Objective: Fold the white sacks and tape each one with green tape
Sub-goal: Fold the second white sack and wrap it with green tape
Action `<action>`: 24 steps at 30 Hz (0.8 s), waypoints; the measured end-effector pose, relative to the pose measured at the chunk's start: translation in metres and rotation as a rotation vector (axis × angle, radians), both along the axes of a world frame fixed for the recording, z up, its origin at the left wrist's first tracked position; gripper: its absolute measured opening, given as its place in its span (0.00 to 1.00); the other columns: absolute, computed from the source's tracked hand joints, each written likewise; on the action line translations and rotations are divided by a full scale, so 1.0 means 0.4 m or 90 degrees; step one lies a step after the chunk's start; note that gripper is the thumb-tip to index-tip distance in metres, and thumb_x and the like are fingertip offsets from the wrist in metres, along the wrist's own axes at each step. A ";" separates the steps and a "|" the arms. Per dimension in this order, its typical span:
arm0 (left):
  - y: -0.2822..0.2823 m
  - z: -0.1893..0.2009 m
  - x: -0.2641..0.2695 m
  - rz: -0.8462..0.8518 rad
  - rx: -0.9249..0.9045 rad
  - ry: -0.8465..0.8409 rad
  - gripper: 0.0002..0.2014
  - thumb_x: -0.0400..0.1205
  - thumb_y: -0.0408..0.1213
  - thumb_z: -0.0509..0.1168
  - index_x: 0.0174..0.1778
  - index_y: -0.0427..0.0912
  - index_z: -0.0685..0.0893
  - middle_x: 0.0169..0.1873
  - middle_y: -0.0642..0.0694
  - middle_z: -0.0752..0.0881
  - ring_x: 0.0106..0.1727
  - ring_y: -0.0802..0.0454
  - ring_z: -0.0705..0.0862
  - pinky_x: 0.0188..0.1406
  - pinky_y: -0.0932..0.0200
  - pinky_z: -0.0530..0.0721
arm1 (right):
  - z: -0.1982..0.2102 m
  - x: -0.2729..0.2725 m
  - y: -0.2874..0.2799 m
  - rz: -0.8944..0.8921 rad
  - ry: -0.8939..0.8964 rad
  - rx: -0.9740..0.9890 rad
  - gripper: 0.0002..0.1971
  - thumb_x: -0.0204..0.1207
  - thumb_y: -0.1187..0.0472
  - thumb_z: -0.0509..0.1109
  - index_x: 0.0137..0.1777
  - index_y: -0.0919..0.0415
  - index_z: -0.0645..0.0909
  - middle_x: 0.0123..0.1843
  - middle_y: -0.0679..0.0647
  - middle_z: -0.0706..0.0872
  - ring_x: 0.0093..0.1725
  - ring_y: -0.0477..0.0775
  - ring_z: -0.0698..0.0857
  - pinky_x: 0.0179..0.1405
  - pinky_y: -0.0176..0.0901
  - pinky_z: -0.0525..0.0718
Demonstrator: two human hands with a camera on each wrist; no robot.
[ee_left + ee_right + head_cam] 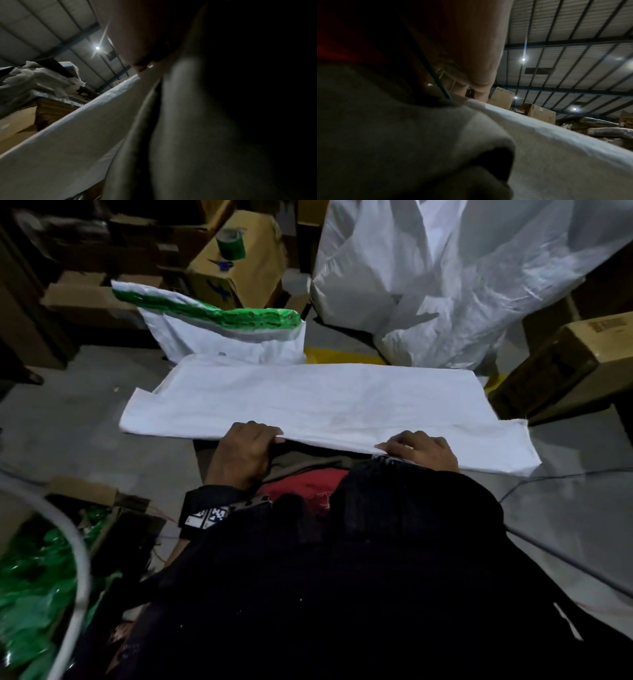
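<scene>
At the near edge of the white sack (318, 402), the left hand (245, 451) and right hand (419, 450) each grip the hem, knuckles up, fingers curled over the fabric, forearms reaching out from the body. The sack lies spread flat on the floor. Beyond it leans a sack already taped green (219, 333), and a roll of green tape (231, 242) sits on a cardboard box (246, 272).

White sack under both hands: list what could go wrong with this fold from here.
1. Both hands, left hand and right hand, grip only the near edge of the white sack; its left end is stepped, so the layers may fold crooked.
2. The green tape roll sits on a cardboard box beyond the sack; reaching for it probably means letting go, and the fold may spring open.
</scene>
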State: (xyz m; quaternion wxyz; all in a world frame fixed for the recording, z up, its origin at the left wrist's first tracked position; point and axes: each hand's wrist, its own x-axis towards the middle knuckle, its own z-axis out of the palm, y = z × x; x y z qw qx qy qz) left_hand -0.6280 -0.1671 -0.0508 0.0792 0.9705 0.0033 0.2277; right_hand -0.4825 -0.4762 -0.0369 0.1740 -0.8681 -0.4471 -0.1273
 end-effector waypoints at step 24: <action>0.146 0.008 0.046 0.171 -0.174 0.311 0.28 0.80 0.60 0.43 0.41 0.44 0.81 0.37 0.42 0.86 0.45 0.42 0.78 0.53 0.46 0.68 | -0.053 0.087 -0.014 -0.147 0.054 -0.101 0.18 0.84 0.34 0.54 0.51 0.44 0.78 0.42 0.44 0.82 0.51 0.51 0.80 0.58 0.55 0.63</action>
